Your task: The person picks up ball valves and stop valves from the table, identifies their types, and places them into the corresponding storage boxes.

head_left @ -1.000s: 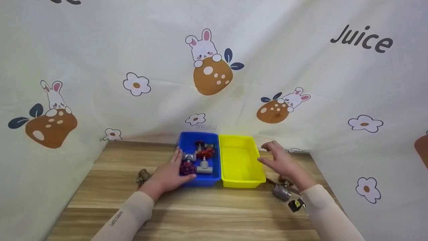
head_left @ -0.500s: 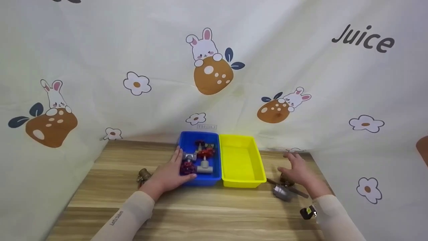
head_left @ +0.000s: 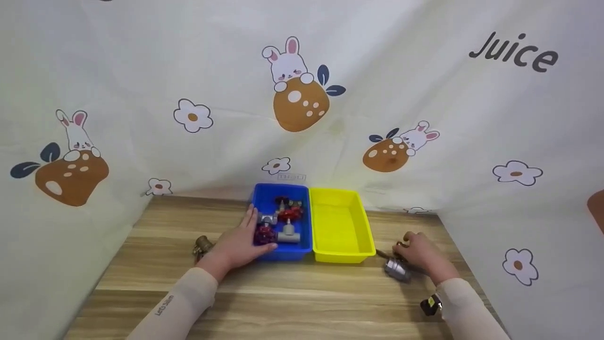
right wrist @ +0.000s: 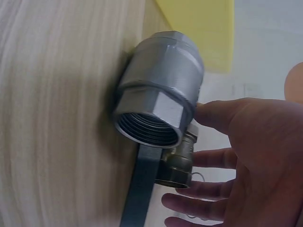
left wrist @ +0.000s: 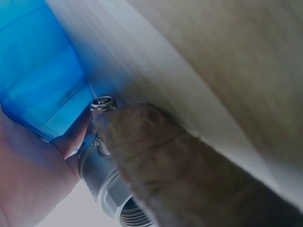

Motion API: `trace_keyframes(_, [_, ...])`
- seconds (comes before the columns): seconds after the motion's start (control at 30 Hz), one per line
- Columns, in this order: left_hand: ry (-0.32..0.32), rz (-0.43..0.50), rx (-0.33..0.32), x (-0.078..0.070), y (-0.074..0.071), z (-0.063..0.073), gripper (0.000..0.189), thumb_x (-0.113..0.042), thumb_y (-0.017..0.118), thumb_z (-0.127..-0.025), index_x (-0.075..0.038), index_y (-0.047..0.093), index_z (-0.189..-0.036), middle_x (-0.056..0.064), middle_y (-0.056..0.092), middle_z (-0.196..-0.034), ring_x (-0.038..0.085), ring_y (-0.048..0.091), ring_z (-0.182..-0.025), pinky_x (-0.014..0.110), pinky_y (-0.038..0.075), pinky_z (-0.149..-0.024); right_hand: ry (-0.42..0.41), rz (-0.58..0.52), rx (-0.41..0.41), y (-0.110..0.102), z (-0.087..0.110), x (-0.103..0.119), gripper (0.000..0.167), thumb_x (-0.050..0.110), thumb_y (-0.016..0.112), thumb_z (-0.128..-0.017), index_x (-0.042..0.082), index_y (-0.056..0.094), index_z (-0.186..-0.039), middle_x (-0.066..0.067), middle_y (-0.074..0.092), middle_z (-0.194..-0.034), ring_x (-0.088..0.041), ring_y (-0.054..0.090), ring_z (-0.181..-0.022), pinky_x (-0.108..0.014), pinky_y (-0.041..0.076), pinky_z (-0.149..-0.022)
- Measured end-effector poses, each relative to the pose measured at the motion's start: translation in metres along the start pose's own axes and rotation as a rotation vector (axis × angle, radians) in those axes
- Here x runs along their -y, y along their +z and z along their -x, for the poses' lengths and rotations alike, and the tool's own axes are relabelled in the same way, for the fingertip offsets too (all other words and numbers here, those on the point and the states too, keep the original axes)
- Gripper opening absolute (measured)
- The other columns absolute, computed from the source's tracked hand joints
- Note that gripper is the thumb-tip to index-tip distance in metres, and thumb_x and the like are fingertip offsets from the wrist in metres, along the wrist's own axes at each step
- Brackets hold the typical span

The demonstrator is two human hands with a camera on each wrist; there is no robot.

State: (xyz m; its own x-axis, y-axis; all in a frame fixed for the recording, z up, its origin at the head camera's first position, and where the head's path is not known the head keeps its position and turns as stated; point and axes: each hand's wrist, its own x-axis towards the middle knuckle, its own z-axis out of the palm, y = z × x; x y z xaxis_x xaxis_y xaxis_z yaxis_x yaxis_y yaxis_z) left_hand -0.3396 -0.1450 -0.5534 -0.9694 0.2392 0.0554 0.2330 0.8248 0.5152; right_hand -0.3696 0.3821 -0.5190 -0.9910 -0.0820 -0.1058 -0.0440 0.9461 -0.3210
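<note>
My left hand [head_left: 238,245] rests along the left wall of the blue bin [head_left: 283,256], fingers straight and thumb over its front rim. Inside lie valves with red handwheels [head_left: 290,215] and a grey tee-shaped valve body [head_left: 289,236]. Beside the left wrist stands a brass fitting [head_left: 204,244]; the left wrist view shows a threaded silver fitting [left wrist: 106,182] close by. My right hand [head_left: 424,255] reaches down at a small brass fitting [right wrist: 177,163], fingers extended behind it, thumb partly hidden by a steel threaded fitting [right wrist: 161,90]. A dark flat bar [right wrist: 138,189] lies alongside.
A yellow bin [head_left: 342,258] stands against the blue bin's right side. Under the right sleeve is a black piece with a yellow-green mark [head_left: 430,306]. A printed cloth [head_left: 226,156] hangs behind and around the wooden table [head_left: 283,302].
My right hand has moved right from the yellow bin's edge, then down to the small brass fitting, its fingers drawing closer together. The left hand stays on the blue bin.
</note>
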Motion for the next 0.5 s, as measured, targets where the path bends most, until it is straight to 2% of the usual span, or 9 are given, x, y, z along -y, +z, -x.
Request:
trace_keyframes(0.1, [0.0,0.002,0.001,0.0,0.0,-0.001,0.125,-0.081,0.066,-0.096,-0.004,0.009,-0.177,0.015,-0.002,-0.185,0.058,0.046,-0.149,0.073,0.041,-0.118,0.003,-0.014,0.01,0.005,-0.002,-0.002,0.051,0.037,0.073,-0.106,-0.01,0.067,-0.123,-0.02,0.071,-0.103,-0.03,0.065,-0.089,-0.054,0.059,-0.086])
trace_keyframes(0.23, [0.002,-0.004,-0.001,0.0,0.0,-0.001,0.125,-0.08,0.065,-0.096,-0.003,0.01,-0.177,0.014,-0.002,-0.185,0.058,0.047,-0.148,0.073,0.042,-0.117,-0.022,-0.006,0.016,0.009,-0.006,-0.003,0.041,0.036,0.072,-0.106,-0.005,0.069,-0.109,-0.012,0.068,-0.091,-0.026,0.062,-0.081,-0.047,0.057,-0.077])
trace_keyframes(0.33, [0.01,-0.011,-0.007,0.001,0.0,-0.001,0.123,-0.079,0.065,-0.097,-0.001,0.011,-0.176,0.015,0.0,-0.185,0.058,0.05,-0.146,0.073,0.043,-0.116,-0.045,0.015,0.013,0.012,-0.008,-0.002,0.034,0.033,0.071,-0.106,0.0,0.067,-0.102,-0.01,0.065,-0.087,-0.026,0.059,-0.079,-0.046,0.054,-0.074])
trace_keyframes(0.5, [0.012,-0.011,-0.009,0.0,0.0,-0.001,0.123,-0.08,0.064,-0.097,-0.001,0.012,-0.176,0.016,0.001,-0.185,0.057,0.046,-0.149,0.074,0.041,-0.117,-0.058,0.006,0.007,0.016,-0.014,-0.006,0.024,0.027,0.071,-0.103,0.004,0.066,-0.1,-0.009,0.064,-0.088,-0.025,0.059,-0.08,-0.044,0.053,-0.072])
